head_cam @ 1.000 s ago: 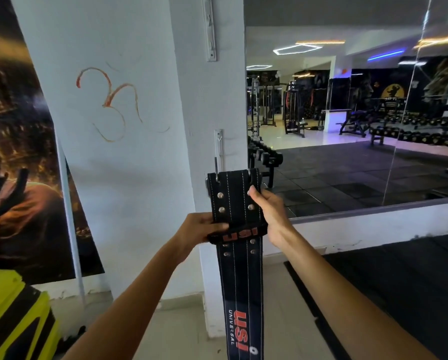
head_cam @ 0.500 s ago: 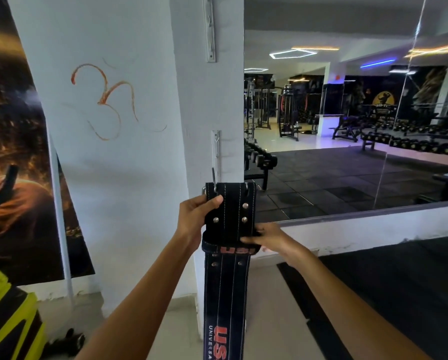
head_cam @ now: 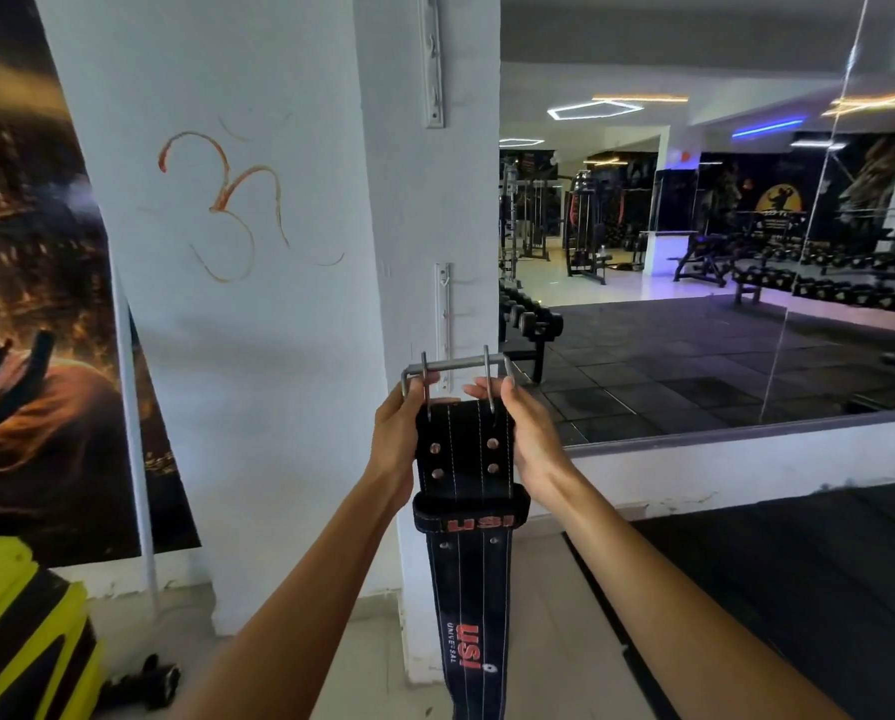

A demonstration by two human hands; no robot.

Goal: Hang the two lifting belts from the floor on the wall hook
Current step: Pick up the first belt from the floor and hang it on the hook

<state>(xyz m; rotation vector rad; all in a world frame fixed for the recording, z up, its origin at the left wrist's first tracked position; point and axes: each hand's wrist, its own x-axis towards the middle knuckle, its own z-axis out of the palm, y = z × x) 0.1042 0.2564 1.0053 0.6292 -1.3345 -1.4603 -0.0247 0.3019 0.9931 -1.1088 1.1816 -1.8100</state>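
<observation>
A black lifting belt (head_cam: 465, 574) with red USI lettering hangs straight down in front of the white pillar. Its steel two-prong buckle (head_cam: 456, 367) is flipped up above the belt's top end. My left hand (head_cam: 399, 433) grips the belt's left edge and the buckle's left side. My right hand (head_cam: 519, 433) grips the right edge, fingers at the right prong. A white wall hook strip (head_cam: 443, 314) is fixed to the pillar just behind and above the buckle. Only one belt is in view.
Another white hook strip (head_cam: 431, 59) sits higher on the pillar. A large wall mirror (head_cam: 695, 252) to the right reflects dumbbell racks and machines. A poster (head_cam: 35, 304) covers the left wall. A yellow-black object (head_cam: 14, 631) stands at lower left; black mat (head_cam: 798, 589) at right.
The buckle has been swung up into view above the belt's top. Both hands shifted up to the belt's top corners, the right hand rising from the keeper loop.
</observation>
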